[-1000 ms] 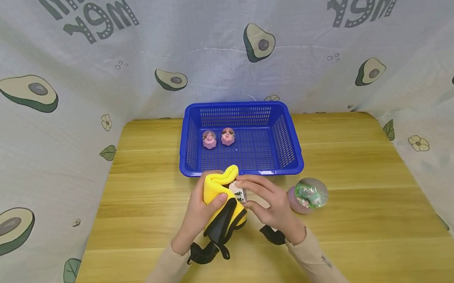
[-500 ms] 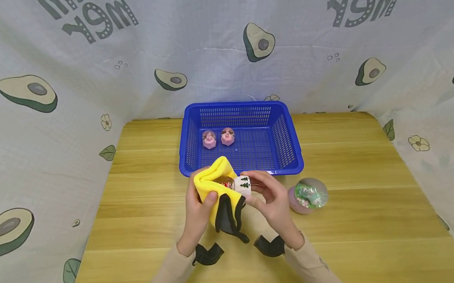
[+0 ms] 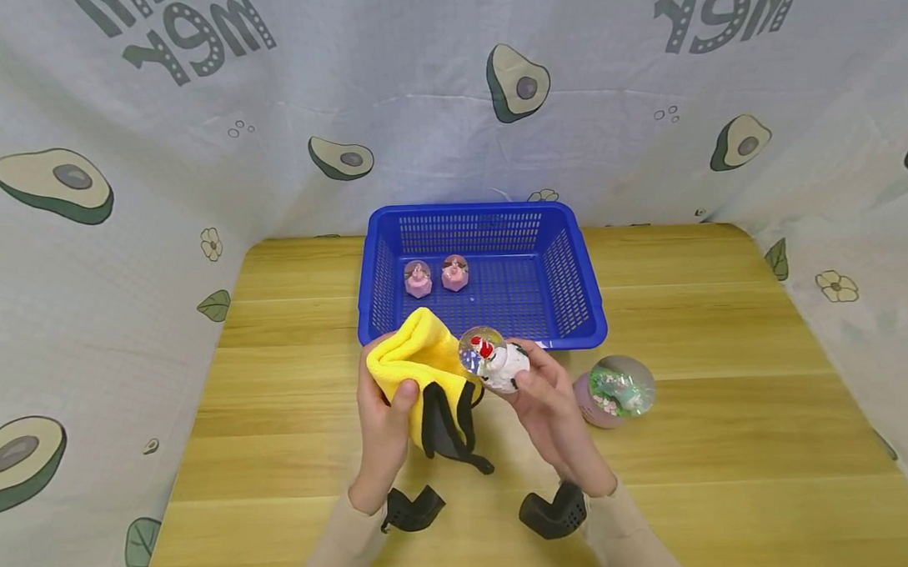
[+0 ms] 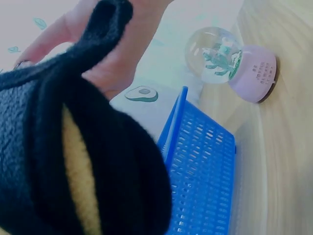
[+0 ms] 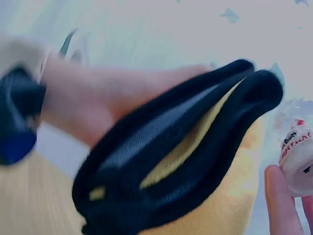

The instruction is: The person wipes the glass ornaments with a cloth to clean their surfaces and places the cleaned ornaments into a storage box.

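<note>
My left hand (image 3: 386, 428) grips a folded yellow cloth (image 3: 415, 352) with black edging and a black hanging loop, in front of the basket. Just right of it, my right hand (image 3: 548, 405) holds a small snow globe (image 3: 504, 367) by its white base, the clear dome tilted toward the cloth. A red-and-white figure shows inside the dome. In the right wrist view the white base of the snow globe (image 5: 298, 164) sits against the fingertips, at the right edge. The cloth's black edging (image 4: 117, 161) fills much of the left wrist view.
Behind the hands stands a blue plastic basket (image 3: 591, 333) with two small pink-based snow globes (image 3: 418, 280) inside at the left. A larger snow globe (image 3: 615, 392) with a pale purple base rests on the wooden table (image 3: 730, 441), right of my right hand.
The small snow globe has come out of the cloth's fold and turned, so its dome now shows. My left hand has shifted a little left with the cloth.
</note>
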Tool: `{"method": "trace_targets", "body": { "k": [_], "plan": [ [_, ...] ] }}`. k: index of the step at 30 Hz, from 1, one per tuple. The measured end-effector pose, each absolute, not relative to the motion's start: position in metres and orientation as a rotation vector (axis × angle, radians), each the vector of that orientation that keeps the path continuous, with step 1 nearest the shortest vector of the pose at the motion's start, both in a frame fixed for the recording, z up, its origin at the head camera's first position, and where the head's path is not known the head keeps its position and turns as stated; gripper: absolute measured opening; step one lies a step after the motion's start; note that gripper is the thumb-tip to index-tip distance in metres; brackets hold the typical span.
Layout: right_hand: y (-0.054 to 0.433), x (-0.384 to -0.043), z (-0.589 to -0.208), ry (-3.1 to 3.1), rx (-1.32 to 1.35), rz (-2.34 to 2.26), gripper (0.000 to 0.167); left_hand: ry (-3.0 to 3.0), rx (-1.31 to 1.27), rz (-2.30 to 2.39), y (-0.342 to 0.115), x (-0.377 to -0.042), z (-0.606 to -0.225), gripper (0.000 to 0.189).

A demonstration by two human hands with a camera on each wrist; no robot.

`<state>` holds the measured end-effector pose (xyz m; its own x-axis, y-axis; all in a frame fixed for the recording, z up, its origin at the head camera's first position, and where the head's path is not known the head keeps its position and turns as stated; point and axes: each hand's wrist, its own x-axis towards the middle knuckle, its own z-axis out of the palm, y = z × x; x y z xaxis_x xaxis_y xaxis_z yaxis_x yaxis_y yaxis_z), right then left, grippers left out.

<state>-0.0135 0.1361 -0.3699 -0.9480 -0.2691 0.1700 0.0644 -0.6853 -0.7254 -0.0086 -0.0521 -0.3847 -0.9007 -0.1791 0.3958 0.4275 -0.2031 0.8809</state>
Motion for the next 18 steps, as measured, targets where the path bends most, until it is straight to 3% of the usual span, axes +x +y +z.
{"method": "trace_targets", "body": {
  "k": [8, 18],
  "plan": [
    [0.138, -0.0162, -0.3732, 0.565, -0.486, -2.68, 0.033, -1.67, -0.277, -2.131, -0.0562, -0.0092, -0.3814, 0.067],
    [0.1351, -0.0107, -0.3733, 0.708, -0.494, -2.571, 0.039, -1.679, -0.29, -2.114, -0.0565, -0.0075, -0.379, 0.07]
  ]
}}
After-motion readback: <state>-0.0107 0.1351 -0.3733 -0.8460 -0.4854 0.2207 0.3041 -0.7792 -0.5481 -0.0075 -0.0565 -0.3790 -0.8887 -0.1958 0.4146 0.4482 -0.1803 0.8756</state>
